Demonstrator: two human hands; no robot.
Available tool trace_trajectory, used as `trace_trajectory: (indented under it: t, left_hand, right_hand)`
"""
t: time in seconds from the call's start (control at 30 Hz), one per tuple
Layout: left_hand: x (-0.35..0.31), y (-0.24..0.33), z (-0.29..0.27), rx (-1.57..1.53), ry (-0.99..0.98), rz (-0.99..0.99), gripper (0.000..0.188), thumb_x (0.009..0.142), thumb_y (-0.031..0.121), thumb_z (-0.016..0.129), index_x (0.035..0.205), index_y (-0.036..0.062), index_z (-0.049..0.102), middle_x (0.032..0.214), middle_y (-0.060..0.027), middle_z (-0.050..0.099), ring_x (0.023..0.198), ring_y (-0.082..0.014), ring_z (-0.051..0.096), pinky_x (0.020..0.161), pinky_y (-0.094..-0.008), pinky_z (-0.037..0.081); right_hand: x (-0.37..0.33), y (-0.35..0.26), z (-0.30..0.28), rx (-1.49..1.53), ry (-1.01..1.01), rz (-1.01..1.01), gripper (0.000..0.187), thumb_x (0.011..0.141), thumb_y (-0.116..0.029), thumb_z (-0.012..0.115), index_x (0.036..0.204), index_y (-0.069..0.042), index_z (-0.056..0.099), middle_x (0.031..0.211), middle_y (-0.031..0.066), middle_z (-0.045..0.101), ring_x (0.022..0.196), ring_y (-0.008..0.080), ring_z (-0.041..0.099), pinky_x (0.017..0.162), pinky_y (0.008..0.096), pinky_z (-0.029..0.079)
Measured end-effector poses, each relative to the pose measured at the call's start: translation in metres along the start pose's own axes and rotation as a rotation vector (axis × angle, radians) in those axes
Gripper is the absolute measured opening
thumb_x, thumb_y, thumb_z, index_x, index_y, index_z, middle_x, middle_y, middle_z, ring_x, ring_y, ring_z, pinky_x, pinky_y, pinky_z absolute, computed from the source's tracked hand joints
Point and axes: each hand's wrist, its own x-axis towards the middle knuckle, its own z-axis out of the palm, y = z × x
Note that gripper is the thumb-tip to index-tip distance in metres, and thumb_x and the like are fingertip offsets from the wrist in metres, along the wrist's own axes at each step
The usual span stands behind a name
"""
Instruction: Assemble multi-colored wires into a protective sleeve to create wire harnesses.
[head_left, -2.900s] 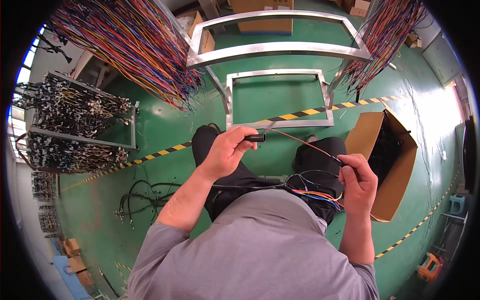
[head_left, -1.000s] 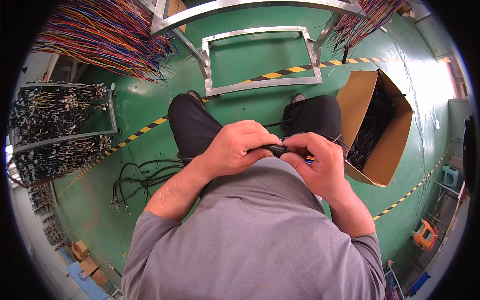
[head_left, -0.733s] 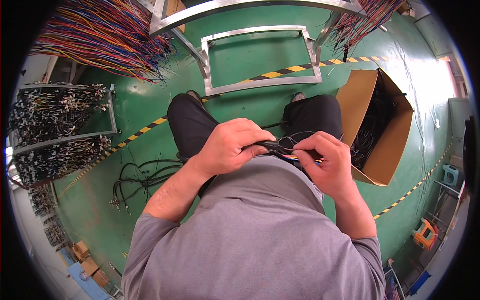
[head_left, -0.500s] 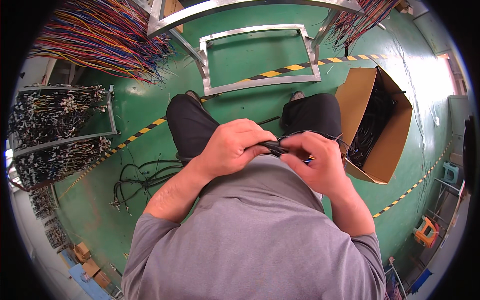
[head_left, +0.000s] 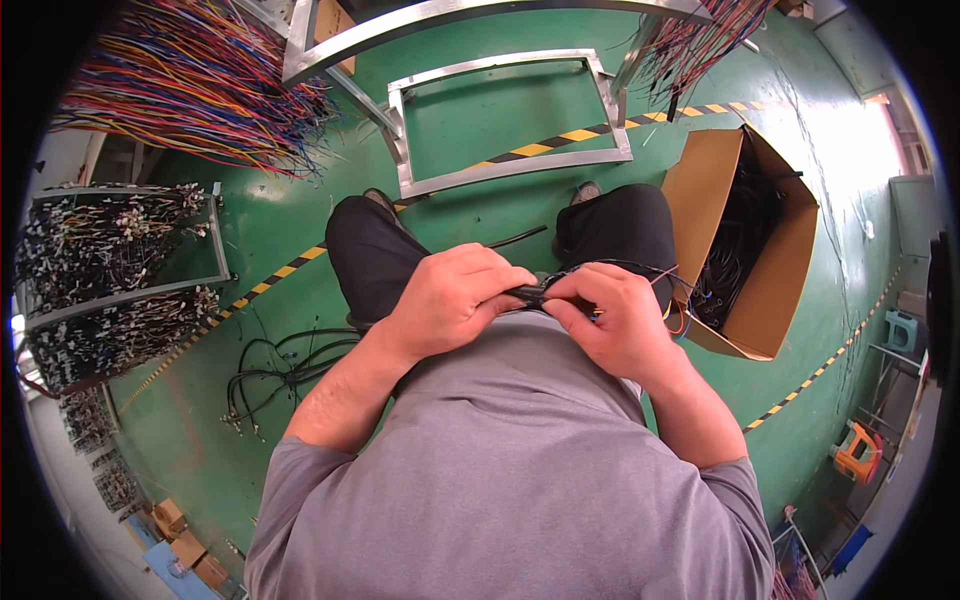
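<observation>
1. Centrally, a black cable bundle point(head_left: 527, 294) lies between your two hands, just in front of the waist of your grey shirt point(head_left: 500, 470).
2. Your left hand point(head_left: 455, 297) has thumb and fingers closed around the bundle; your right hand point(head_left: 612, 312) pinches it at the other side, thumb against fingertips.
3. Coloured wires point(head_left: 681, 322) show just beyond your right hand; your fingers hide where they lead.
4. Beside your right knee, an open cardboard carton point(head_left: 770, 300) stands tilted on the green floor point(head_left: 230, 450), holding a tangled heap of black cables point(head_left: 735, 235).
5. At the lower left are small cardboard boxes point(head_left: 187, 548), whose contents and any markings are too small to make out.
6. Your grip covers most of the bundle, so its exact make-up cannot be told.
7. The upper metal frame point(head_left: 470, 18) is cut off at the top edge; the dark lens rim crops the hanging wires point(head_left: 200, 90) at upper left.
</observation>
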Motion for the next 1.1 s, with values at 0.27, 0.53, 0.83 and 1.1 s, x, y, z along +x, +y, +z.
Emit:
trace_trajectory:
  t: [0.27, 0.53, 0.83, 1.1]
  left_hand:
    - [-0.01, -0.01, -0.008, 0.05, 0.006, -0.049, 0.029, 0.082, 0.005, 0.085, 0.11, 0.005, 0.079, 0.094, -0.0081, 0.076, 0.083, -0.028, 0.07, 0.075, -0.0384, 0.055]
    - [-0.003, -0.009, -0.008, 0.081, 0.004, -0.04, 0.029, 0.083, 0.007, 0.086, 0.111, 0.0051, 0.078, 0.095, -0.0077, 0.076, 0.084, -0.0272, 0.07, 0.075, -0.0386, 0.056]
    - [-0.003, -0.01, 0.0, 0.022, -0.013, -0.025, 0.029, 0.084, 0.011, 0.086, 0.113, 0.006, 0.079, 0.097, -0.0071, 0.077, 0.087, -0.0272, 0.072, 0.077, -0.0388, 0.057]
    - [-0.005, -0.005, 0.007, -0.022, -0.019, -0.017, 0.03, 0.083, 0.008, 0.086, 0.111, 0.0064, 0.08, 0.099, -0.0072, 0.077, 0.088, -0.0269, 0.072, 0.078, -0.0387, 0.058]
  right_hand:
    - [-0.008, 0.032, -0.015, 0.07, 0.004, 0.114, 0.005, 0.092, -0.005, 0.076, 0.093, -0.001, 0.076, 0.08, 0.0075, 0.065, 0.07, 0.0174, 0.062, 0.061, 0.031, 0.048]
    - [-0.005, 0.027, -0.01, 0.149, 0.181, 0.144, 0.005, 0.088, 0.001, 0.077, 0.092, -0.002, 0.077, 0.076, 0.0063, 0.062, 0.067, 0.0161, 0.061, 0.061, 0.0295, 0.048]
    - [-0.003, 0.019, -0.002, -0.139, 0.156, -0.193, 0.009, 0.082, 0.001, 0.08, 0.088, -0.005, 0.077, 0.074, 0.0046, 0.062, 0.066, 0.0191, 0.061, 0.057, 0.0329, 0.049]
    - [0.0, 0.018, 0.014, -0.049, 0.058, -0.09, 0.007, 0.084, 0.001, 0.078, 0.089, -0.003, 0.077, 0.078, 0.007, 0.066, 0.069, 0.0199, 0.065, 0.061, 0.0336, 0.053]
